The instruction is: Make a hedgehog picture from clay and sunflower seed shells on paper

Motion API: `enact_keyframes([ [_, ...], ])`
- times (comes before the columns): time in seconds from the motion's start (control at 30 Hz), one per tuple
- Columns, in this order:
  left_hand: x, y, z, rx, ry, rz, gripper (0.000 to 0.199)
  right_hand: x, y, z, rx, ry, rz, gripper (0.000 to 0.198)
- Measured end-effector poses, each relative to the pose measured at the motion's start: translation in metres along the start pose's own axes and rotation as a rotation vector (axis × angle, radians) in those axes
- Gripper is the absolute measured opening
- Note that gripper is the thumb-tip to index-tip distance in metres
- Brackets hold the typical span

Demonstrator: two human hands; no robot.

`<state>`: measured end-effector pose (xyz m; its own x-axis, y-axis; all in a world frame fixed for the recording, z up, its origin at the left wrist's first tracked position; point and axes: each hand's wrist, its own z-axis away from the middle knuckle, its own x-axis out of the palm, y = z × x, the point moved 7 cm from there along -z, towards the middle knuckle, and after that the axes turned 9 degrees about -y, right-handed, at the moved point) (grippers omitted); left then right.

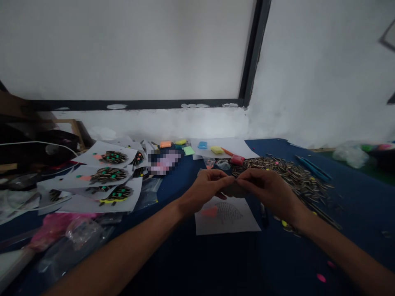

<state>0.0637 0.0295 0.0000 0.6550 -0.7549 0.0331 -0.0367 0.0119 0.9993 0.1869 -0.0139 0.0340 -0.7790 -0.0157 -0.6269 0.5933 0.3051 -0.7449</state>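
Hands point(205, 186) together | over far edge of paper point(206, 225) | seeds point(298, 176) right | cloth point(216, 263) nearside

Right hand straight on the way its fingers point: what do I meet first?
Most likely the left hand, whose fingers lie just ahead; depth and contact are unclear.

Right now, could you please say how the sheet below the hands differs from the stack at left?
The near sheet carries a drawn shape beside its pink patch; the stack carries clustered seeds. The near sheet looks single; the stack has several overlapping sheets. Both are white paper.
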Motion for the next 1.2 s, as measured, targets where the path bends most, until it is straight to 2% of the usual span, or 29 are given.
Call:
enact_keyframes([
  [0.1, -0.004, 0.0, -0.001, 0.019, 0.045, 0.012, 0.021, -0.003, 0.001, 0.001, 0.039, 0.057, 0.027, 0.02],
  [0.3, -0.005, -0.004, -0.002, 0.033, 0.037, 0.054, 0.03, 0.009, 0.009, 0.0, 0.106, -0.12, -0.093, 0.015],
  [0.43, -0.008, -0.004, -0.002, 0.012, 0.029, 0.052, 0.028, 0.006, 0.01, 0.0, 0.12, -0.116, -0.077, 0.013],
  [0.63, -0.013, 0.003, 0.0, 0.01, 0.031, 0.026, 0.018, 0.001, 0.008, -0.001, 0.109, -0.025, -0.041, 0.025],
  [0.8, -0.011, 0.005, 0.0, -0.021, -0.026, -0.028, 0.017, 0.008, 0.009, -0.002, 0.093, -0.065, -0.114, 0.019],
  [0.93, -0.013, 0.008, 0.0, -0.002, -0.035, -0.125, 0.017, 0.011, 0.01, -0.002, 0.115, -0.086, -0.18, 0.022],
  [1.07, -0.012, 0.008, 0.0, 0.022, -0.044, -0.07, 0.019, 0.014, 0.008, -0.002, 0.155, -0.092, -0.222, 0.028],
  [1.2, -0.008, 0.006, 0.0, 0.0, -0.083, -0.069, 0.023, 0.017, 0.004, -0.001, 0.164, -0.109, -0.193, 0.023],
])
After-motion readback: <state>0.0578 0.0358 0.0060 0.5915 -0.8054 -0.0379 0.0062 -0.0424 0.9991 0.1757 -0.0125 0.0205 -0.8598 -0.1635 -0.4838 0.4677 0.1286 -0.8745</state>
